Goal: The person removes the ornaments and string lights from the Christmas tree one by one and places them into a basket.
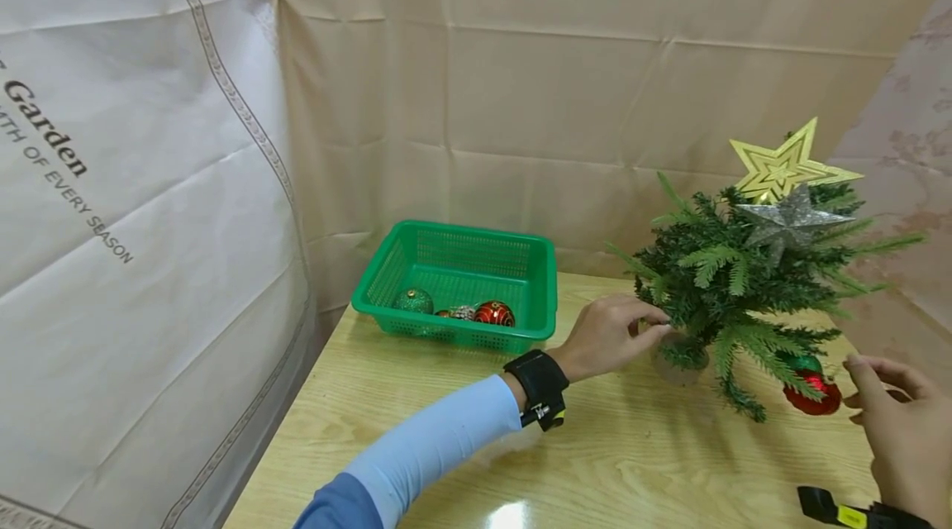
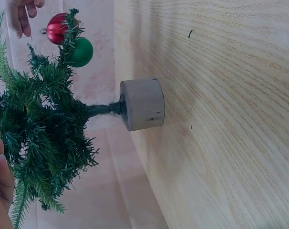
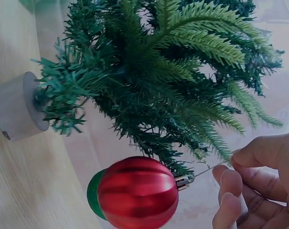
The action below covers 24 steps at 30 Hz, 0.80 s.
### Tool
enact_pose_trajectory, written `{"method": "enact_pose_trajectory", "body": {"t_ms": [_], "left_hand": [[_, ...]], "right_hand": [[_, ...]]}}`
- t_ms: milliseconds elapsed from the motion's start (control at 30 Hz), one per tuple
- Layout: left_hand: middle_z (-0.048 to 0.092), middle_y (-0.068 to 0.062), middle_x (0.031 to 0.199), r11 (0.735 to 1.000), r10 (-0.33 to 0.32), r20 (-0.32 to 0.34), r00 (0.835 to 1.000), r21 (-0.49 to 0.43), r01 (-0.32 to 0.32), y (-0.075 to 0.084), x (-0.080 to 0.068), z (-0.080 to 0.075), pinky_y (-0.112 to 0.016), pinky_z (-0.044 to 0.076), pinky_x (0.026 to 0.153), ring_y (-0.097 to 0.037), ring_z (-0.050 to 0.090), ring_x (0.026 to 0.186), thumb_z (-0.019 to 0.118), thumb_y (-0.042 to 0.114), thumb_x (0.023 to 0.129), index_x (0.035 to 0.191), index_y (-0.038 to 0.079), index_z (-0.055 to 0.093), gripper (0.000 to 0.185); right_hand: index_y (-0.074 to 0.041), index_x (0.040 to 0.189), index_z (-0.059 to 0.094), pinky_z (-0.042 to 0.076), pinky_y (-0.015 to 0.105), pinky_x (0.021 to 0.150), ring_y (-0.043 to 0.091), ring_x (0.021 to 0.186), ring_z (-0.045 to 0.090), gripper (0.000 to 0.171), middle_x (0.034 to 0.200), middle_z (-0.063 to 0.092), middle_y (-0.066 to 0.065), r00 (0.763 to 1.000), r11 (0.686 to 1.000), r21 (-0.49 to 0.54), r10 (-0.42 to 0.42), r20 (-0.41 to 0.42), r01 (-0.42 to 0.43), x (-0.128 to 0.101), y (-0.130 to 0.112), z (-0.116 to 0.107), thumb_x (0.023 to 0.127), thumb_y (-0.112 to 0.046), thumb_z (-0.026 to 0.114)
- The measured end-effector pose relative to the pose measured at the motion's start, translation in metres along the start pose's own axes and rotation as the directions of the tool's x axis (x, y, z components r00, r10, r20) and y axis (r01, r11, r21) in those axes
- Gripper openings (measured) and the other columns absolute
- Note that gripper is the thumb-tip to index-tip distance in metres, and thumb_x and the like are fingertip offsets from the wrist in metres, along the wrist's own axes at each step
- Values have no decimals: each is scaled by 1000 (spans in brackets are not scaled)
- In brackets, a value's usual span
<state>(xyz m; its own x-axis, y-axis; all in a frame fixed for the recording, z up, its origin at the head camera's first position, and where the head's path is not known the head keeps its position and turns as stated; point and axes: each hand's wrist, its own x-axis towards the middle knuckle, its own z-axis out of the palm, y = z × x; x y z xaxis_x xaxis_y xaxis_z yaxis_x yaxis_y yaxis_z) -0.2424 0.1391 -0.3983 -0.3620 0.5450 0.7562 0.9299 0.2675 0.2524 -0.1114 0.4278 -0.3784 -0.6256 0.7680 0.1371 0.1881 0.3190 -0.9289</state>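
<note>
Left hand: the left hand (image 1: 606,336) reaches forward from a pale blue sleeve (image 1: 431,442) and a black wrist strap, with its fingers curled round the lower left branches of the small tree (image 1: 744,281).
Right hand: the right hand (image 1: 903,430) sits low at the tree's right side, thumb and fingers pinching the thin hanging wire of a red bauble (image 1: 814,397).
Tree: it stands upright on the wooden table (image 1: 610,463), on a pale round base (image 2: 142,104), with a gold star (image 1: 784,165) and a silver star (image 1: 792,219) at the top.
Right wrist view only: the wire (image 3: 209,168) between the fingertips (image 3: 225,176), and a green bauble (image 3: 93,193) tucked behind the red one.
Left wrist view only: the full base and stem, both baubles apart from the table.
Basket: a green basket (image 1: 535,252) stands at the table's back left, well apart from the tree, holding a green glitter ball (image 1: 412,301), a red patterned ball (image 1: 494,314) and smaller pieces between them that are too small to name.
</note>
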Motion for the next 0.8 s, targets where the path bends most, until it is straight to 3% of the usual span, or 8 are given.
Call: {"method": "enact_pose_trajectory", "body": {"t_ms": [300,800], "left_hand": [[67,7,93,1000,-9,-5,1000,-18,9,1,-1,1,-9,34,63,-3,53,70,61,24,95,105,17,72,16],[67,7,94,1000,-19,-3,1000,-12,19,2,-2,-2,-8,34,63,-2,53,70,59,28,96,108,17,71,19]], "right_hand": [[-32,94,62,36,16,42,-2,51,47,9,82,53,-24,997,995,59,-79,-4,79,-9,-5,-3,96,-24,58],[-35,89,62,38,20,41,0,49,50,17,74,56,-31,985,992,44,-122,125,118,-26,-18,-17,96,-20,59]]}}
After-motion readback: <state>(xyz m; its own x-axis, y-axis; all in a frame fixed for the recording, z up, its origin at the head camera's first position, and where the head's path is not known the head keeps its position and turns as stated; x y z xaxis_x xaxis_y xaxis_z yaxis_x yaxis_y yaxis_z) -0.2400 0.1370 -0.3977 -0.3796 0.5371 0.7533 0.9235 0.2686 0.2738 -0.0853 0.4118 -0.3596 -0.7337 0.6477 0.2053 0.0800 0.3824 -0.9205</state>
